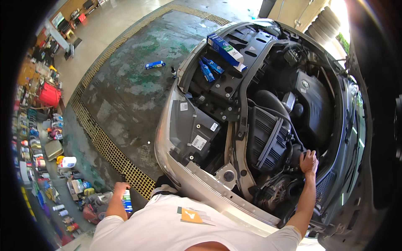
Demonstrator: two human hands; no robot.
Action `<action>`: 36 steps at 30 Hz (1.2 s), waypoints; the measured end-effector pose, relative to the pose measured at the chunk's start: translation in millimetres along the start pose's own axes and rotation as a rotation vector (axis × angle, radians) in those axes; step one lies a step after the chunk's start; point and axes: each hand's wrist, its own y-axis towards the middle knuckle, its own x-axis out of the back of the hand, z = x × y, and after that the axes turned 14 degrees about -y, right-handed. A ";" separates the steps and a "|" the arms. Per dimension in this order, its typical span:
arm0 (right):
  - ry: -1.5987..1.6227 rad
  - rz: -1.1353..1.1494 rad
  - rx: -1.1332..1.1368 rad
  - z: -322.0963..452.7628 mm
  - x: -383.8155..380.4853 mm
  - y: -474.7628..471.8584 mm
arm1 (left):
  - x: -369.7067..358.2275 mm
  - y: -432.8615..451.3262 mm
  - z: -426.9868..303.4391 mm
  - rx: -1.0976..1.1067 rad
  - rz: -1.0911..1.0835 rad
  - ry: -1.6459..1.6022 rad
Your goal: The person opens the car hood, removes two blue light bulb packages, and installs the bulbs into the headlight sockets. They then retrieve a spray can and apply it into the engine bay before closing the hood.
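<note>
My left hand (120,189) is wrapped around the upper part of a bottle (127,203) with a blue, white and green label, held low beside my body. My right hand (309,162) reaches into the engine bay, its fingers bent against a dark rounded part (296,153) near the bay's rear edge. Whether the fingers grip it is hidden. Left of that hand lies the ribbed black air filter housing (267,138). Farther off, a blue and white carton (224,48) and two blue bottles (207,70) rest on the front of the car.
The raised hood (364,175) stands at the right. A black plastic engine cover (314,97) fills the bay's far side. A small blue box (155,65) and a dark small bottle (173,71) are past the bumper. Yellow floor grating (116,166) runs beside cluttered supplies, including a white jug (68,162).
</note>
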 end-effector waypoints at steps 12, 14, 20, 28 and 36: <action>0.093 -0.061 -0.110 -4.2 -2.8 6.4 | -13.9 17.5 -18.9 0.161 -0.103 0.087; 0.054 -0.172 -0.062 -12.5 -12.5 -10.5 | -15.4 25.8 -26.7 0.025 -0.014 0.213; 0.031 -0.136 -0.065 -3.0 -10.2 -6.8 | 11.0 32.2 -20.9 -0.118 0.103 0.447; 0.013 -0.065 -0.083 -1.2 -14.4 1.9 | 16.6 40.6 -15.6 -0.154 0.181 0.322; 0.018 0.261 -0.466 36.9 29.5 1.9 | 5.5 2.9 -110.1 0.121 -0.126 0.032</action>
